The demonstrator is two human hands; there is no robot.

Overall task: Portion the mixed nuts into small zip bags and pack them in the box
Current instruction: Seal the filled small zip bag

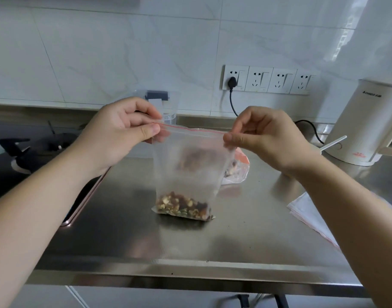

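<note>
A small clear zip bag [188, 165] with a red seal line stands upright on the steel counter, mixed nuts [182, 205] filling its bottom. My left hand [123, 130] pinches the bag's top left corner at the seal. My right hand [264, 135] pinches the top right corner. Behind the bag lies the larger nut bag [238, 168] with an orange band, mostly hidden. A clear plastic box [166, 103] with a dark latch stands at the back, partly behind my left hand.
A stack of empty zip bags [310, 215] lies at the right. A cream kettle [364, 123] stands at the back right, its cord running to the wall sockets [266, 80]. A gas hob [34, 156] lies to the left. The counter's front edge [190, 276] is close.
</note>
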